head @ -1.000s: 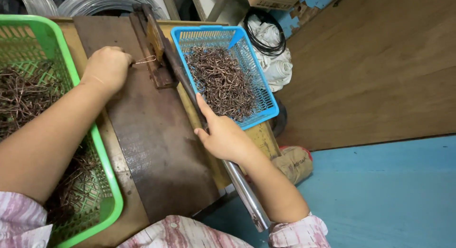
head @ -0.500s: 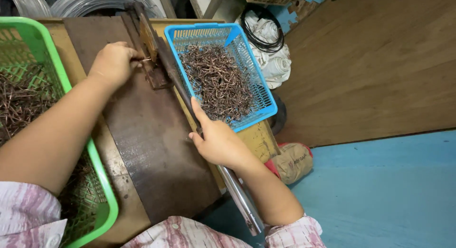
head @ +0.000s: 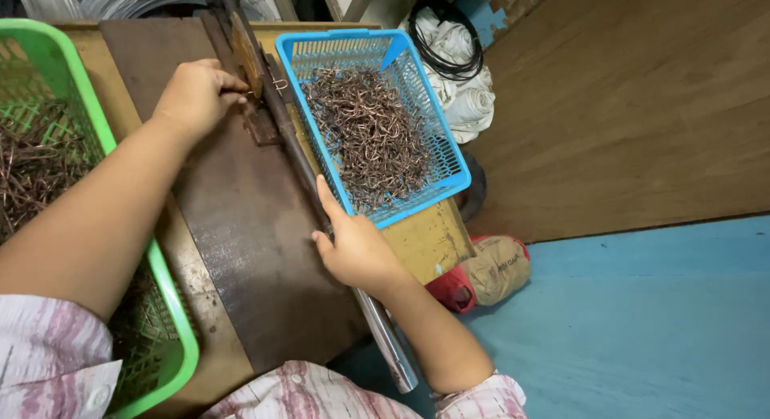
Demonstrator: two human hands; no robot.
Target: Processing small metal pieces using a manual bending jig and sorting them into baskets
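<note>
left hand (head: 196, 94): fingers pinched on a wire piece at the jig (head: 250, 62).
right hand (head: 357, 246): closed round the lever (head: 301, 158).
blue basket (head: 445, 158): bent wires, beside lever.
risk: fingertips near jig; a pull could pinch them.

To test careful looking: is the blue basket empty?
No, the blue basket holds a heap of bent brown wire pieces, lying beside the right hand on the lever bar.

Long metal lever bar (head: 321, 202) lies diagonally; bent wire (head: 279, 84), prob. copper, at its top.
</note>
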